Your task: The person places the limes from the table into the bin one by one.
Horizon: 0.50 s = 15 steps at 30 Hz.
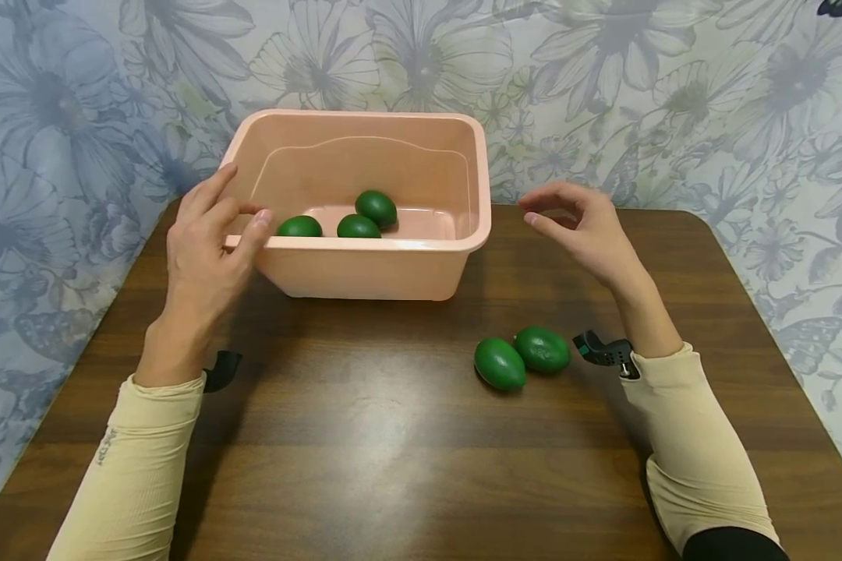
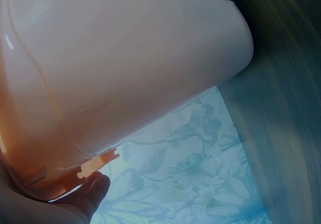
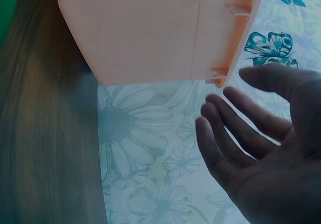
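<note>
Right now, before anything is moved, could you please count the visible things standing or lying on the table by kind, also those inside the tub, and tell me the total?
Pink tub: 1
Green fruits: 5 (3 visible inside the tub, 2 outside it)
Total: 6

Three fruits [image 1: 376,208] lie inside, two [image 1: 500,364] before the tub [image 1: 365,269].

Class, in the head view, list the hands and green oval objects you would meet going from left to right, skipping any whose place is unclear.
Left hand, leftmost green object in the pink bin, the bin's other two green objects, the nearer green object on the table, right hand.
</note>
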Available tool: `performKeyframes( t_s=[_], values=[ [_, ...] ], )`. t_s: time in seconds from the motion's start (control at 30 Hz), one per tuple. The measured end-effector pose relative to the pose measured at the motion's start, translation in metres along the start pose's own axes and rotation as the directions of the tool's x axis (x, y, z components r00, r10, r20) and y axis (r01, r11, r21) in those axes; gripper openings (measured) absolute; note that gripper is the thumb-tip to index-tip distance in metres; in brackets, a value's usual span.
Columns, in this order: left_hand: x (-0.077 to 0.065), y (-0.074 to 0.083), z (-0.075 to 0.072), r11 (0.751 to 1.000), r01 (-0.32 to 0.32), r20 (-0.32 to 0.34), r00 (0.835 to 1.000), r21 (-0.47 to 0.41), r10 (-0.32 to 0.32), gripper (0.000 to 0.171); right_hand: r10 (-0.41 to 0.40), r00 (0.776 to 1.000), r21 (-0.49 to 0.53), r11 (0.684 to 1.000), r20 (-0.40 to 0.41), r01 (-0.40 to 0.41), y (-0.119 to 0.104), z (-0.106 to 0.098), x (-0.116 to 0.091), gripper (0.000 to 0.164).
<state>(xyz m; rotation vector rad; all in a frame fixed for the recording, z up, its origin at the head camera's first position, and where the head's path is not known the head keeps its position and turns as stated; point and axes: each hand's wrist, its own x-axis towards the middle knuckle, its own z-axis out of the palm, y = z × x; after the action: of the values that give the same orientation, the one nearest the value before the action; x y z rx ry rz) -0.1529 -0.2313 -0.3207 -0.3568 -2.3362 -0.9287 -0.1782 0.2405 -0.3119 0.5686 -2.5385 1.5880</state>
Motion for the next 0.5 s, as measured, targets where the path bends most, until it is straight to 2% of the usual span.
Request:
performKeyframes(
  t_s=[0.23,0.37,0.5],
  values=[
    [-0.003,-0.001,0.0,1.0,0.008,0.004,1.0,0.0,-0.008,0.049,0.007,0.989,-0.018,1.0,0.15,-0.004,-0.002,0.005,-0.003,0.028],
    [-0.005,-0.001,0.001,1.0,-0.002,-0.007,1.0,-0.006,0.002,0.049,0.018,0.986,-0.039,0.999,0.166,-0.011,0.0,0.007,-0.006,0.029],
    [-0.001,-0.001,0.0,1.0,-0.023,-0.024,0.999,-0.008,0.023,0.048,0.028,0.984,-0.049,0.999,0.173,-0.02,0.004,0.006,-0.011,0.028]
  ],
)
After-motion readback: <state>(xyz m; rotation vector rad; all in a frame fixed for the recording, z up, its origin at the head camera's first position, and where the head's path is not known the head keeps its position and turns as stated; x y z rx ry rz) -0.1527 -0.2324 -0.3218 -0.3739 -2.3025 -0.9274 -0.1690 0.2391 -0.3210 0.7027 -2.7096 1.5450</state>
